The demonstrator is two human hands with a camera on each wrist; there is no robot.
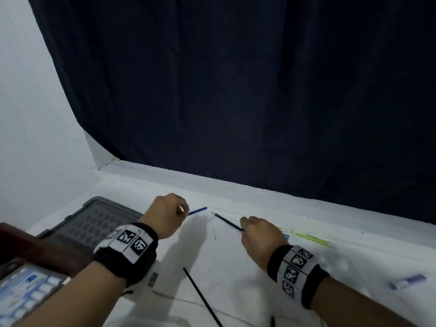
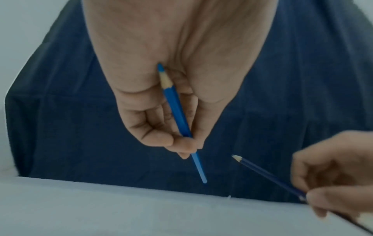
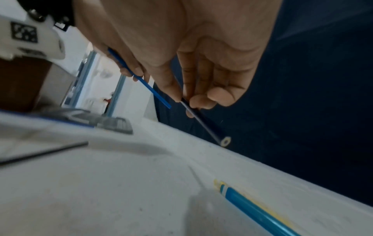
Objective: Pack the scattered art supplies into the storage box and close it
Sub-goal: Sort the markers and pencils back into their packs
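My left hand is lifted over the white table and pinches a light blue pencil, whose sharpened tip points back into the palm in the left wrist view. My right hand pinches a dark blue pencil near its blunt end, tip pointing far-left; in the right wrist view the fingertips close on the dark blue pencil. The grey storage box sits at the left, behind my left wrist. I cannot tell whether its patterned face is the lid or the inside.
A black pencil lies between my forearms, and another dark tip shows at the bottom edge. A yellow-green highlighter and a blue marker lie beyond my right hand, a purple marker far right. A dark curtain hangs behind.
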